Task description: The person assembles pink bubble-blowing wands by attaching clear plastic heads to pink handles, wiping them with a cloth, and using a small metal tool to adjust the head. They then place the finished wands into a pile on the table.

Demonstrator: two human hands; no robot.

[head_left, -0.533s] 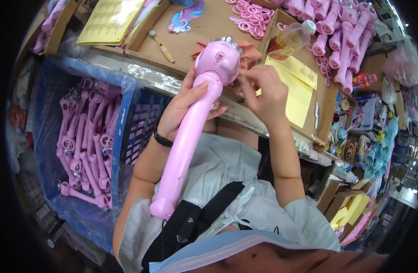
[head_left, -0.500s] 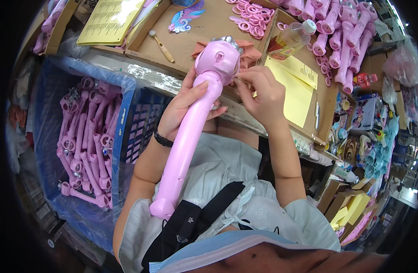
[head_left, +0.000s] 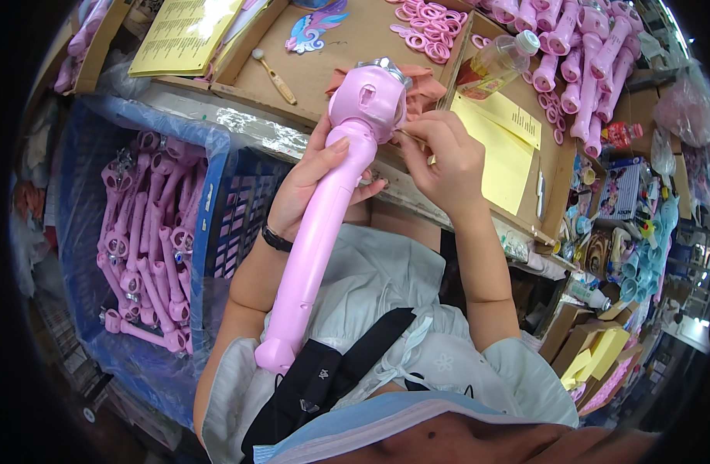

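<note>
A long pink toy wand slants across my lap, its round head with a silvery crown raised over the near edge of the bench. Around its neck, just below the head, the fingers of my left hand are wrapped. My right hand is closed in a pinch at the right side of the head. Whatever is between those fingertips is too small and hidden to name. Behind the head lies a crumpled orange cloth, partly covered by the wand.
At the left stands a blue crate full of pink wands. The cardboard-lined bench holds a toothbrush, a winged cutout, pink rings, a clear bottle, yellow sheets and a pen. More wands are piled far right.
The wand's head has shifted very slightly to the left and up. Both hands keep the same hold.
</note>
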